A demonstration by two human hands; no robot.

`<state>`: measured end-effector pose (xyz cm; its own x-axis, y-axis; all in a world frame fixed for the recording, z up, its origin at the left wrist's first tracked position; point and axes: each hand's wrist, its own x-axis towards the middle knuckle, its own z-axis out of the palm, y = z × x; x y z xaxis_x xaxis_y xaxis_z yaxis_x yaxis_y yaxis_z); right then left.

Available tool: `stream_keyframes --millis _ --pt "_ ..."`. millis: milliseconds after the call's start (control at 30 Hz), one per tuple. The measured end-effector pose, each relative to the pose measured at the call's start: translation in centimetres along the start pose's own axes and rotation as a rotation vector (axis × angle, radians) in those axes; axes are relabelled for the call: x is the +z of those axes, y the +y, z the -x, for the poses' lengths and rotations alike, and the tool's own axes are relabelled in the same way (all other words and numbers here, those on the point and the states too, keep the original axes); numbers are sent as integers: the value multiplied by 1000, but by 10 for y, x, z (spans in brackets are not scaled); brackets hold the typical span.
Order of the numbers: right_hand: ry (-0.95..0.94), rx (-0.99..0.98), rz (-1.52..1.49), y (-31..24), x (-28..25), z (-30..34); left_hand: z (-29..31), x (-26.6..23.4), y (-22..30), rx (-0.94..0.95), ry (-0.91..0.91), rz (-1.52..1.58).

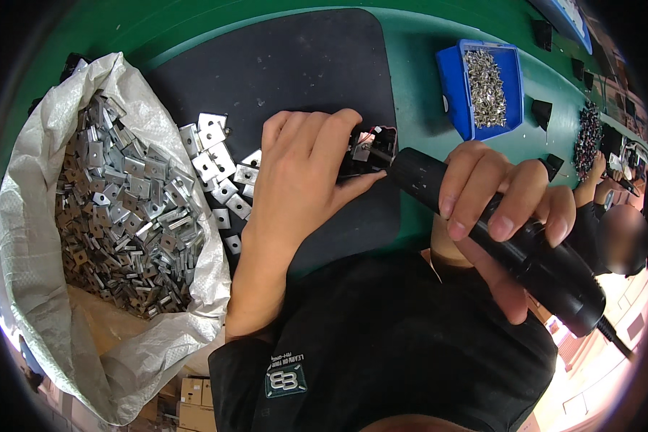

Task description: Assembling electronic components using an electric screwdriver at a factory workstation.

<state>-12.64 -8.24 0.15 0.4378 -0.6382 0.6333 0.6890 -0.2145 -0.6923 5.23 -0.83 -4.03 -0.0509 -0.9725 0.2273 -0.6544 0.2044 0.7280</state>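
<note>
1. At my far left, a white woven sack point(32, 216) is standing open, bulging with metal plates point(133, 187).
2. Below it, cardboard boxes point(194, 414) are sitting lower in the room.
3. Loose plates point(219, 164) are lying scattered on the black mat point(302, 65), between the sack and my left hand point(302, 162).
4. That hand is pinching a small black housing point(371, 162) between thumb and fingers, over the mat's right edge.
5. The mat is covering part of the green tabletop point(414, 65), where a blue bin point(455, 83) of small metal pieces point(486, 86) is resting.
6. My right hand point(507, 194) is wrapping around a corded black power driver point(554, 273), its tip pointing into the housing; I cannot tell what it is touching inside.
7. Farther right, black pieces point(542, 113) are dotting the table, and a co-worker point(590, 230) is sitting near a dark heap point(587, 137).
</note>
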Motion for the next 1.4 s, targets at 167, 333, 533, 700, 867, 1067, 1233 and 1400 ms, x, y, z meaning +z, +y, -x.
stream_keyframes --millis 167,333,533,700,867,1067,1233,1400 --pt "-106 -3 26 -8 -10 -3 -1 2 3 -3 9 -3" --pt "-150 -8 81 -35 -8 -9 -5 6 15 45 -2 49" --pt "-160 2 -55 -39 -14 -11 -3 3 16 103 -8 175" --pt "-88 15 -353 -48 -20 -18 2 9 16 -26 -117 746" --pt "-373 242 -618 -40 -36 -30 16 12 15 -78 -124 1220" --pt "-260 143 -570 -42 -39 -17 14 6 25 -20 -191 715" --pt "-56 -31 -591 -57 -46 -14 18 5 18 -99 -39 719" --pt "268 -133 -526 -39 -24 -2 9 7 17 78 42 1292"
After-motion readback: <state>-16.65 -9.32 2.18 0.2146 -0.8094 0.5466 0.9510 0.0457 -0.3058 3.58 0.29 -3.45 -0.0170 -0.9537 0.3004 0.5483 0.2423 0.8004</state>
